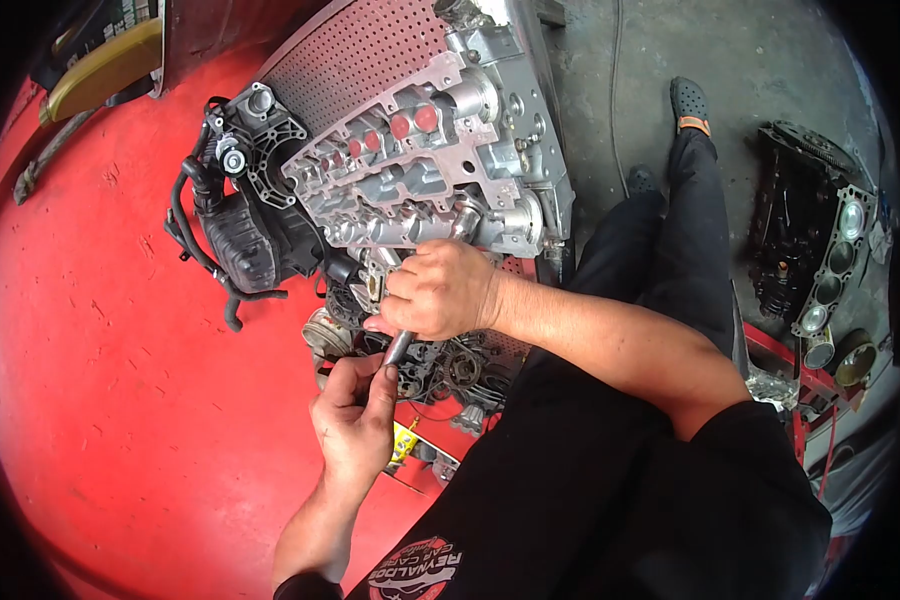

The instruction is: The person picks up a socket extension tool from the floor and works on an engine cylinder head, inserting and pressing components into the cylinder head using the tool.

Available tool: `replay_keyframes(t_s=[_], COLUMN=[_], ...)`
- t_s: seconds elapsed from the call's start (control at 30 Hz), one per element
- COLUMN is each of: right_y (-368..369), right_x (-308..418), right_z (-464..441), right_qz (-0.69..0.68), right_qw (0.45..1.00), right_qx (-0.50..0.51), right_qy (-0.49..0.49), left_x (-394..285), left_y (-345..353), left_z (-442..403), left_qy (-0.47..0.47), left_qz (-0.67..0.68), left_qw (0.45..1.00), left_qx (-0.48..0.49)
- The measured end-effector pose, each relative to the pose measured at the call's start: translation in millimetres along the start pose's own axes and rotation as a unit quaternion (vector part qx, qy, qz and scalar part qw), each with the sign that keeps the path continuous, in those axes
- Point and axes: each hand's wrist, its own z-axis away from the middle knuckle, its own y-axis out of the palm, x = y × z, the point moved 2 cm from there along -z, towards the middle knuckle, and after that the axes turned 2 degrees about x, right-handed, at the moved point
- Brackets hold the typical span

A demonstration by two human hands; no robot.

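My right hand [440, 290] is closed around a dark metal bar [400, 348], just beside the lower edge of a silver engine cylinder head [400, 165]. Below it, my left hand [355, 415] pinches the bar's lower end between thumb and fingers. A shiny metal piece [465, 220] shows above my right hand, against the cylinder head; its link to the bar is hidden by my hand. Round red spots show in openings of the cylinder head, which lies on a perforated metal surface [355, 60].
A black hose and housing assembly [245, 235] lies left of the cylinder head. Greasy engine parts [460, 370] sit beneath my hands. At right, a dark engine block [805, 230] stands near a red frame [770, 350]. A cable [618, 100] crosses the grey floor.
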Motion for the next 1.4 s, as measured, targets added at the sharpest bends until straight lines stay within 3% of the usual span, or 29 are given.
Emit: replay_keyframes(t_s=[0.33, 0.67, 1.4], right_y=[-1.6, 20.4, 28.6], right_x=[-1.3, 15.9, -3.4], right_z=[-3.5, -4.0, -9.4], right_qz=[-0.004, -0.028, 0.009], right_qw=[1.0, 0.998, 0.995], right_qx=[0.002, 0.048, 0.094], right_qy=[0.002, -0.026, -0.002], left_x=[-9.6, 18.3, 25.8], left_y=[-3.6, -3.9, -6.4], left_z=[-6.7, 17.4, -19.2], left_qy=[0.003, -0.035, -0.014], left_qz=[-0.064, 0.075, 0.046], left_qw=[0.998, 0.996, 0.999], left_qx=[0.016, -0.033, -0.019])
